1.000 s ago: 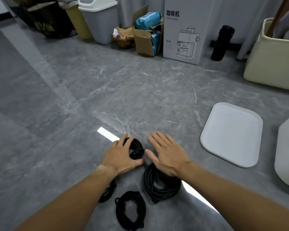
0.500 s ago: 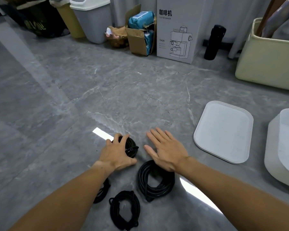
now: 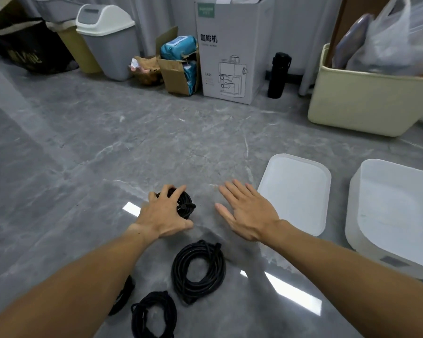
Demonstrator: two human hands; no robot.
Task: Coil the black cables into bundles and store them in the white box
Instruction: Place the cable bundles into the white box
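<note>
Down on the grey floor point(image 3: 108, 147), the left hand point(image 3: 163, 215) reaches forward, its fingers curled over a small coiled cable bundle point(image 3: 186, 204) and gripping it. The right hand point(image 3: 248, 211) hovers beside it, palm down, fingers straight and spread, holding nothing. Nearer the person lie a larger cable coil point(image 3: 198, 270), a smaller coil point(image 3: 154, 314), and another cable point(image 3: 123, 293) partly hidden under the left forearm. To the right sit the white lid point(image 3: 296, 191) and, beside it, the open white box point(image 3: 396, 211). Along the far wall stand a grey bin point(image 3: 108, 40), a coffee-machine carton point(image 3: 230, 52), a black bottle point(image 3: 277, 75) and a cream tub point(image 3: 366, 103).
</note>
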